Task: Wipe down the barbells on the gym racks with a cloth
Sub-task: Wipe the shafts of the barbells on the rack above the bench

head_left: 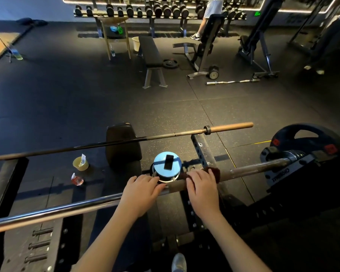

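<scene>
**Item 1: near barbell** (249,169). Racked across the frame from 8 o'clock to 3 o'clock. The left stretch is bright steel and the right stretch is dull and mottled. A black weight plate (310,138) sits on the 3 o'clock end. The other end is out of view.

**Item 2: cloth** (215,172). Dark reddish-brown, draped over the near barbell at centre, with a bunched edge showing at 2 o'clock of the right hand.

**Item 3: right hand** (201,186). On top of the cloth, fingers close together and bent over the bar, pressing the fabric down. The thumb is hidden.

**Item 4: left hand** (143,188). Just beside the right hand at its 9 o'clock, palm down on bare bar. The fingers are together and nearly straight, and I cannot tell if the thumb wraps under.

**Item 5: blue stool** (161,169). Directly beyond the hands at 12 o'clock, with a phone (168,161) lying on top.

**Item 6: far barbell** (106,143). Unloaded, farther out at 12 o'clock, with no hand on it.

**Item 7: two cups** (80,163). On the floor at 10 o'clock.

**Hazards, as judged:**
- A firm stroke may roll the bar in its hooks, as the flat left hand offers little hold.
- A stroke towards 3 o'clock could snag the cloth or nip fingers at the rack upright (203,152).
- A loose cloth end could sweep the phone off the blue stool.
- If only the visible end is loaded, leaning on it risks tipping the bar.
</scene>
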A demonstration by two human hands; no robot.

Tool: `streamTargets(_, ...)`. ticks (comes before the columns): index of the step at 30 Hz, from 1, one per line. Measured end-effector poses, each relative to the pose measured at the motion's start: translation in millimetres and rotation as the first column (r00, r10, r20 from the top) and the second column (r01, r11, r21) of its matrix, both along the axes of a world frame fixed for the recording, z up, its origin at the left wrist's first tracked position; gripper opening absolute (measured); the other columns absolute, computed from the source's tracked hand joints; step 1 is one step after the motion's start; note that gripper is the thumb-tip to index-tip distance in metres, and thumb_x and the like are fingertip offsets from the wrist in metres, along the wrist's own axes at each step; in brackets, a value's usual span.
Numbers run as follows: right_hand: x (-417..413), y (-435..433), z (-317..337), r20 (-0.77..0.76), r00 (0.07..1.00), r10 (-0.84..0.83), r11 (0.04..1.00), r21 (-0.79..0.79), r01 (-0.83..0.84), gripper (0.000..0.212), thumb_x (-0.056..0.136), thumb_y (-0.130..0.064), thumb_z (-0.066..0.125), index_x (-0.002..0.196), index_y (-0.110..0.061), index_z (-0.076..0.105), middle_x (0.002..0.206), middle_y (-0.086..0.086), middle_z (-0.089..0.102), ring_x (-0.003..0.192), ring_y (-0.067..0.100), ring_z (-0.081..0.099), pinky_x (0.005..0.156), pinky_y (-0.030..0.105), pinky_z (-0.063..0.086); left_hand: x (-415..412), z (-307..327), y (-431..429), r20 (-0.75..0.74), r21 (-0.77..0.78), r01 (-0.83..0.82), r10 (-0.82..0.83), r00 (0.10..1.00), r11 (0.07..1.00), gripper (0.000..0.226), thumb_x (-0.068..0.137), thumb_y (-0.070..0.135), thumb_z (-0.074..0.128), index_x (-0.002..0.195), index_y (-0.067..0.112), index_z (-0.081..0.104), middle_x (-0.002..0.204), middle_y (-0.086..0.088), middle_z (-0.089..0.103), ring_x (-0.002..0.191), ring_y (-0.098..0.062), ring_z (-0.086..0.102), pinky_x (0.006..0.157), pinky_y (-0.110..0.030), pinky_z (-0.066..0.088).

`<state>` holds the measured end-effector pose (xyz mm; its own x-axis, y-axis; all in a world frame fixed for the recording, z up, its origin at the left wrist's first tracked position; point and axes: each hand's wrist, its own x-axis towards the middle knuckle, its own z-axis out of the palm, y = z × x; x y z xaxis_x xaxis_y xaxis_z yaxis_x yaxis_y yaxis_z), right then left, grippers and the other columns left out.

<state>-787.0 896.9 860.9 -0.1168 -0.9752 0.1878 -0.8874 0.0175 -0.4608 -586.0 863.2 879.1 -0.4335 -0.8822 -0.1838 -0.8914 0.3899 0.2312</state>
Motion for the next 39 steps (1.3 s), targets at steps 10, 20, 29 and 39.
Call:
streamTargets(10, 19.8, -3.4, 2.4, -0.032, 0.999, -0.037, 0.999, 0.023, 0.038, 0.043, 0.097, -0.036, 0.027, 0.101, -0.018, 0.067, 0.102, -0.005, 0.065, 0.104, 0.013, 0.059, 0.116, 0.042, 0.022, 0.0, 3.9, 3.5, -0.125, -0.026, -0.013, 0.009, 0.992, 1.000, 0.064, 0.091, 0.055, 0.008, 0.124, 0.029, 0.056, 0.111, 0.012, 0.063, 0.102, -0.003, 0.056, 0.092, -0.024, 0.040)
streamTargets(20, 8.8, -3.8, 4.6, -0.071, 0.991, -0.115, 0.990, 0.073, 0.120, 0.053, 0.096, -0.042, 0.019, 0.107, -0.019, 0.066, 0.108, -0.003, 0.064, 0.111, 0.016, 0.056, 0.117, 0.043, 0.017, 2.9, -0.2, 2.9, -0.174, -0.035, -0.031, 0.024, 0.984, 0.999, 0.084, 0.080, 0.058, -0.009, 0.124, 0.027, 0.056, 0.107, 0.009, 0.065, 0.097, -0.006, 0.058, 0.088, -0.029, 0.046)
streamTargets(29, -4.9, -8.8, 5.9, -0.124, 0.990, -0.070, 0.992, 0.094, 0.082, 0.047, 0.098, -0.040, 0.025, 0.112, -0.022, 0.065, 0.112, -0.006, 0.065, 0.113, 0.011, 0.055, 0.119, 0.041, 0.011, 14.9, 0.8, 5.7, -0.077, -0.025, -0.058, 0.056, 0.995, 0.998, 0.088, 0.078, 0.058, -0.012, 0.137, 0.028, 0.047, 0.142, 0.011, 0.048, 0.142, -0.009, 0.027, 0.118, -0.040, -0.003)
streamTargets(39, 5.0, -6.9, 5.7, -0.130, 0.991, -0.005, 0.996, 0.089, 0.016, 0.057, 0.095, -0.046, 0.016, 0.113, -0.023, 0.064, 0.111, -0.009, 0.063, 0.112, 0.009, 0.055, 0.119, 0.040, 0.009, 17.6, -0.4, 8.3, -0.106, -0.059, -0.072, 0.065, 0.992, 0.996, 0.086, 0.081, 0.055, -0.012, 0.136, 0.031, 0.049, 0.138, 0.011, 0.053, 0.137, -0.007, 0.036, 0.118, -0.035, 0.010)
